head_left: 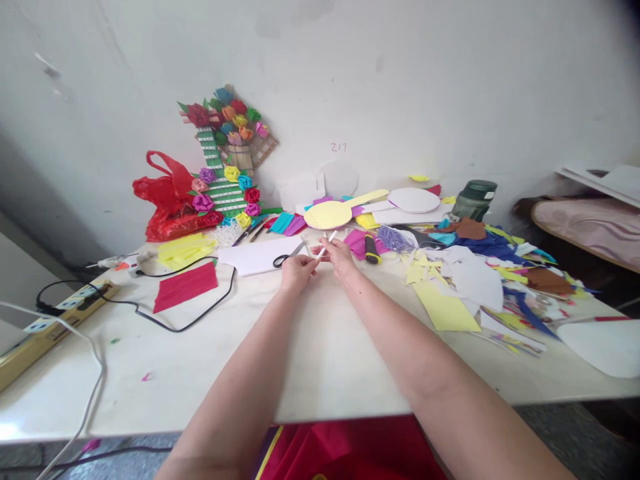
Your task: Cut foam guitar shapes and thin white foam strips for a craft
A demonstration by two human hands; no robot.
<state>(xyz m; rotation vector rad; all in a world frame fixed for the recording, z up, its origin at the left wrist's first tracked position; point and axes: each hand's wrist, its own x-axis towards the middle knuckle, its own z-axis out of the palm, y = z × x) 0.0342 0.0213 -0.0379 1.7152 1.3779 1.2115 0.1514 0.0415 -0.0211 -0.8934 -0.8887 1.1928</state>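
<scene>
Both hands meet near the middle of the table. My right hand pinches a thin white stick, perhaps rolled paper, that slants up to the right. My left hand is closed at the stick's lower end, its fingertips meeting it there. Just beyond my left hand, scissors with black handles rest on a white sheet. To the right of my right hand lies a yellow and black utility knife, by purple paper.
Paper scraps pile up at right. A yellow fan-shaped paper piece and a green bottle stand behind. At left are a red bag, red crepe paper, a black cord and a power strip. Paper flowers lean on the wall.
</scene>
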